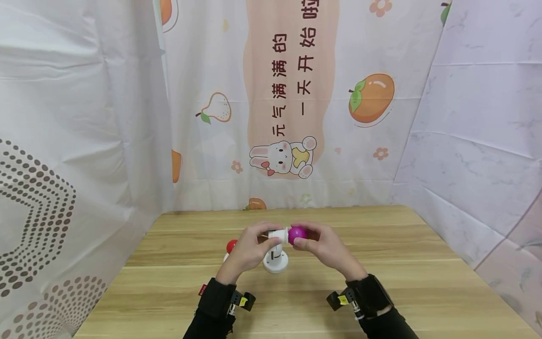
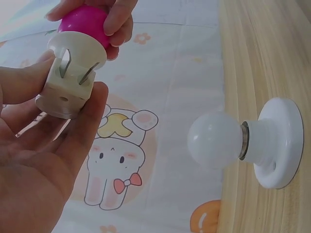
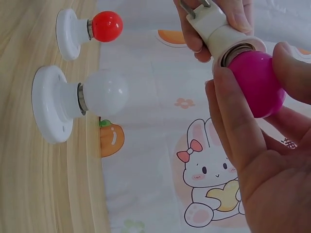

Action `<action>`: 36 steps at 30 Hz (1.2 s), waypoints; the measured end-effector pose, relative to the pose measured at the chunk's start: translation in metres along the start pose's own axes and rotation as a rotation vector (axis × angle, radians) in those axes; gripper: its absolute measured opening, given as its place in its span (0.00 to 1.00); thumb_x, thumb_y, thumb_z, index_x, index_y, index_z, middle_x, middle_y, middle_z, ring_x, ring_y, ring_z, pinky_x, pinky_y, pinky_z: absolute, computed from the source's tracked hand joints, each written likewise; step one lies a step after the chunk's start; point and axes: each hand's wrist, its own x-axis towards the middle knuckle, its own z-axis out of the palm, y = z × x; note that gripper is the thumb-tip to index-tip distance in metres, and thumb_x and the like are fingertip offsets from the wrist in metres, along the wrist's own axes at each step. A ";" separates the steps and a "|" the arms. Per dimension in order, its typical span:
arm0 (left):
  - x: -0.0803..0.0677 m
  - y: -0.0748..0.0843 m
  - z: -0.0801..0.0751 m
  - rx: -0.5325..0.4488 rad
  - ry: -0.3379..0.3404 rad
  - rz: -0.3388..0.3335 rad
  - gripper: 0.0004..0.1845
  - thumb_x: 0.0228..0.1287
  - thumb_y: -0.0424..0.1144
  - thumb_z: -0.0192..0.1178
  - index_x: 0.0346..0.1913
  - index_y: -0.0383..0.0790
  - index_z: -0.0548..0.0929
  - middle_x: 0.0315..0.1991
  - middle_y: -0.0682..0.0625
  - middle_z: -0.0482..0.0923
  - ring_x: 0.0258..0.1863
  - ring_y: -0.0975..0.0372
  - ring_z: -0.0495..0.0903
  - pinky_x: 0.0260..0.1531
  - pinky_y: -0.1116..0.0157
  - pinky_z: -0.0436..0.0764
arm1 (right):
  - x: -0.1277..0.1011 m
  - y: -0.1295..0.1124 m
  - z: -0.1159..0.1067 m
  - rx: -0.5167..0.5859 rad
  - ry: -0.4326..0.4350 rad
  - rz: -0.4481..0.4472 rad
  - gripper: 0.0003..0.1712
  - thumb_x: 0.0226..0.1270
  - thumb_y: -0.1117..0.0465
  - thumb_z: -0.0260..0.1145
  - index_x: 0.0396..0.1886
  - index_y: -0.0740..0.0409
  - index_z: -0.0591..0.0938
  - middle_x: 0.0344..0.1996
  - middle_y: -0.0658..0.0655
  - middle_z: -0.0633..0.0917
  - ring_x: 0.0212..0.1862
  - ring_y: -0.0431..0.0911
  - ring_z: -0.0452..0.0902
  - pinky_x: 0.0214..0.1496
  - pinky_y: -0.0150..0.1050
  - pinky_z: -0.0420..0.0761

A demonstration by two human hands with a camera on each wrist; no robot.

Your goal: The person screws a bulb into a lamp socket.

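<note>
My left hand (image 1: 250,249) grips a white plug-in lamp socket (image 1: 277,235) above the table. Two flat metal prongs stick out of the socket (image 2: 73,85) in the left wrist view. A magenta light bulb (image 1: 298,234) sits at the socket's mouth, pinched by the thumb and fingers of my right hand (image 1: 330,247). Some of the bulb's metal thread shows between the magenta bulb (image 3: 257,82) and the socket rim in the right wrist view. How far it is screwed in, I cannot tell.
Below my hands a white bulb (image 3: 104,92) stands in a round white lamp holder (image 1: 275,264) on the wooden table (image 1: 296,306). A red bulb (image 1: 231,245) in a similar holder stands left of it, partly behind my left hand. Printed curtains (image 1: 211,155) hang around the table.
</note>
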 end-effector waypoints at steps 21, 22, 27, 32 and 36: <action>0.001 0.001 0.001 0.021 -0.007 -0.001 0.15 0.70 0.37 0.66 0.56 0.38 0.85 0.50 0.48 0.82 0.45 0.59 0.82 0.47 0.65 0.84 | 0.002 0.000 0.002 0.086 -0.010 0.060 0.28 0.75 0.59 0.66 0.66 0.71 0.73 0.53 0.69 0.79 0.49 0.57 0.83 0.48 0.42 0.86; 0.001 0.001 0.001 0.027 -0.009 -0.005 0.15 0.70 0.38 0.66 0.56 0.38 0.85 0.50 0.48 0.83 0.46 0.59 0.82 0.48 0.65 0.84 | 0.002 0.000 0.002 0.079 -0.008 0.055 0.28 0.75 0.59 0.66 0.67 0.71 0.73 0.53 0.69 0.79 0.48 0.57 0.83 0.48 0.42 0.86; 0.000 0.003 0.001 0.062 -0.018 -0.040 0.16 0.67 0.40 0.69 0.55 0.41 0.86 0.49 0.53 0.85 0.47 0.61 0.82 0.50 0.63 0.83 | 0.002 -0.002 0.002 0.035 0.032 0.032 0.27 0.74 0.59 0.67 0.66 0.69 0.75 0.51 0.67 0.82 0.45 0.53 0.84 0.47 0.41 0.86; 0.001 0.003 0.001 0.082 -0.030 -0.065 0.16 0.67 0.42 0.70 0.54 0.41 0.86 0.47 0.55 0.86 0.47 0.62 0.83 0.50 0.64 0.82 | 0.001 -0.004 0.003 0.010 0.065 0.034 0.27 0.72 0.59 0.69 0.66 0.67 0.76 0.50 0.65 0.82 0.46 0.50 0.83 0.47 0.38 0.85; 0.001 0.002 0.001 0.078 -0.040 -0.075 0.16 0.68 0.43 0.69 0.54 0.41 0.86 0.47 0.53 0.86 0.46 0.61 0.83 0.50 0.62 0.83 | 0.001 -0.005 0.002 0.016 0.062 0.039 0.30 0.71 0.59 0.70 0.68 0.66 0.74 0.51 0.64 0.82 0.47 0.50 0.83 0.49 0.39 0.85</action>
